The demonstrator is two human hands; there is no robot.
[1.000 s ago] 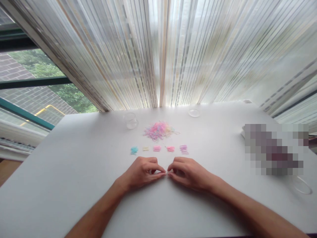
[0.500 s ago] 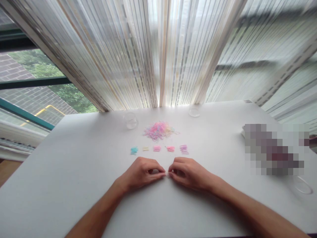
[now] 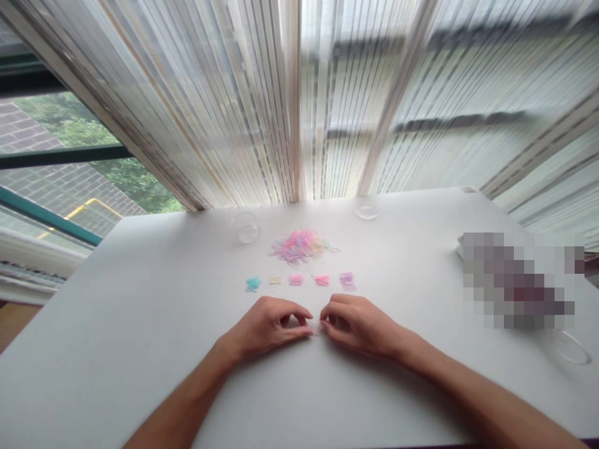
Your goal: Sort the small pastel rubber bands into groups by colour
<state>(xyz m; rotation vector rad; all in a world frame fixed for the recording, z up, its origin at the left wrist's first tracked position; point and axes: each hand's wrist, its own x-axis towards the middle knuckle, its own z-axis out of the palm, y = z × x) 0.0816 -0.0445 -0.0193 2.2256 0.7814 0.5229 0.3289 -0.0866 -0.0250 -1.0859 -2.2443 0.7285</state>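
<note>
And the left hand (image 3: 271, 324) has just parted its finger and thumb: half a second ago those tips were pressed together, now there's a clear gap! The right hand (image 3: 358, 327) stays curled, tips drawn close, right across from it. Between the two sits a faint pale strand (image 3: 317, 328), just above or on the table (image 3: 187, 374); whether the right is pinching it, I can't tell. So the left seems to have let go, leaving the strand, I'd judge, at the right's side.

Beyond the knuckles, no change in the row: blue bunch (image 3: 253, 284), yellow bunch (image 3: 274, 280), pink bunch (image 3: 296, 280), coral bunch (image 3: 322, 280), purple bunch (image 3: 347, 280). Behind them, the mixed pile (image 3: 298, 247) holds its place, cup (image 3: 248, 232) to its left, lid (image 3: 366, 212) to the right. Furthest out, the curtain (image 3: 210, 93) has swung, its folds shifted leftward.
</note>
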